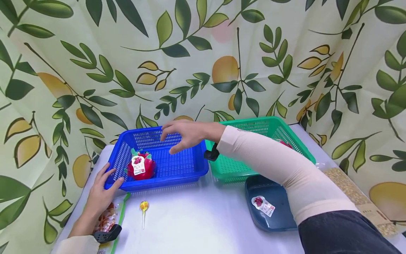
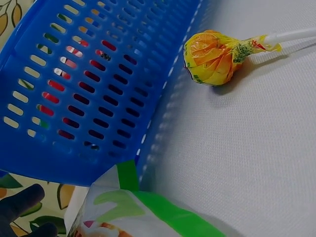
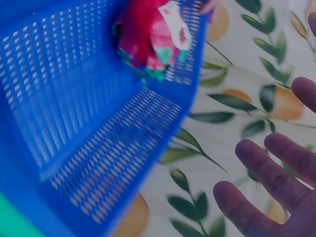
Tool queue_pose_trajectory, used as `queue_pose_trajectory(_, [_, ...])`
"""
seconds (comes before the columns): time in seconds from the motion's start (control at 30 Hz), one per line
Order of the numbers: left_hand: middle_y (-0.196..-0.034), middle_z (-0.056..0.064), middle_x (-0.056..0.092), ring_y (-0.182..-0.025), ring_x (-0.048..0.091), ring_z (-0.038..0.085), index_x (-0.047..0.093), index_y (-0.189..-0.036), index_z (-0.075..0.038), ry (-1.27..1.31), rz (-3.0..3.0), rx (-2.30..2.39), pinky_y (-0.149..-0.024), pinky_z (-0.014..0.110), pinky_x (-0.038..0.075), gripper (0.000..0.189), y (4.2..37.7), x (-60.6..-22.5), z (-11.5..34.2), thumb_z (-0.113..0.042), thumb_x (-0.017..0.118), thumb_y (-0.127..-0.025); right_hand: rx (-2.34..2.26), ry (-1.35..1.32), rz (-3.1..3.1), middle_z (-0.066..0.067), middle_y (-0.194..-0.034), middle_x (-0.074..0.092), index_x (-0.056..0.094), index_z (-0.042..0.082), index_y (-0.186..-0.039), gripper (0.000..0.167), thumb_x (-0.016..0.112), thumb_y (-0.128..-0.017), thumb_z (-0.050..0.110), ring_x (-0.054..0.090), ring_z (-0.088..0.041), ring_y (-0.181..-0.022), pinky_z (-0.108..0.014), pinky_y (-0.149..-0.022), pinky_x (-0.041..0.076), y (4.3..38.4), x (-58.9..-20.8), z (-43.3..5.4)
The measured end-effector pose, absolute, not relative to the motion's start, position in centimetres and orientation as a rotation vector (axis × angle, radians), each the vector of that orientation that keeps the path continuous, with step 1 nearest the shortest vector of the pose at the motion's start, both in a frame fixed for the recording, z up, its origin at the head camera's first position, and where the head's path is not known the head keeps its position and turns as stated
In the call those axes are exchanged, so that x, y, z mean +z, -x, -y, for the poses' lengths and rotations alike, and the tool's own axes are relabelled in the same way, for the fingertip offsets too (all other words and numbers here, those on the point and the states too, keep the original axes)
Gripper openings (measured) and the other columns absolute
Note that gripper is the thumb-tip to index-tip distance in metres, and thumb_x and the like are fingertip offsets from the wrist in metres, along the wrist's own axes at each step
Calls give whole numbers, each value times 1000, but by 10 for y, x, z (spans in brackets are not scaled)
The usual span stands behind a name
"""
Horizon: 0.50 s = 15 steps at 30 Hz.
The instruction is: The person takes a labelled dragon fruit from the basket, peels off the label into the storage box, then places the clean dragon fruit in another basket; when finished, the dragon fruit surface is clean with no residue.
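The right grip (image 1: 185, 135) is released, its fingers spread above the blue basket (image 1: 177, 181) and holding nothing; the left grip (image 1: 103, 192), also unclenched, rests at the basket's near left corner. The dragon fruit (image 1: 148, 170) sits inside, toward the left end, label facing up. It should feel moderately heavy for its size, firm under a smooth, perhaps slippery skin that could bruise; its green-tipped scales look bendy and weak, so the best hold is probably round the red body, fingers spread, not by those tips. The basket's plastic looks light and fairly stiff. In front, a lollipop (image 1: 144, 205) and a packet (image 1: 108, 218) lie on the white counter (image 1: 190, 222). Rightward are the green basket (image 1: 228, 176), a dark tray (image 1: 283, 215) bearing a loose label (image 1: 263, 206), and a bag of grain (image 1: 345, 183). Leaf-printed cloth (image 1: 196, 53) walls the space.
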<state>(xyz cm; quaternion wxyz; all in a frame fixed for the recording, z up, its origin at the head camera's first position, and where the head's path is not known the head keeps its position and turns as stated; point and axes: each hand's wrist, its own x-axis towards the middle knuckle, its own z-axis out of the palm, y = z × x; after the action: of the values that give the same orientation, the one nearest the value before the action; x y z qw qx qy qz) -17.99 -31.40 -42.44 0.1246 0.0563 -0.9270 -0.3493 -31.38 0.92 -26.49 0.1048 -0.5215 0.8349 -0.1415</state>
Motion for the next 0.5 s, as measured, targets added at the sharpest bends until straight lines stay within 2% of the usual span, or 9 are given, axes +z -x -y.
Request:
queue_pose_trajectory(0.23, [-160, 11, 10, -139, 10, 48, 36, -146, 0, -136, 2702, -1019, -94, 74, 23, 66, 184, -419, 316, -37, 58, -96, -348, 1523, -2409, 1, -148, 38, 45, 24, -143, 65, 68, -86, 47, 28, -19, -137, -44, -107, 31, 334, -304, 43])
queue_pose_trajectory(0.5, [-160, 11, 10, -139, 12, 48, 37, -145, 0, -158, 2706, -1031, -95, 71, 25, 65, 182, -421, 316, -34, 60, -95, -250, 1491, -2351, -2, -153, 31, 26, 23, -152, 83, 66, -86, 53, 23, -22, -140, -43, -110, 28, 341, -335, 99])
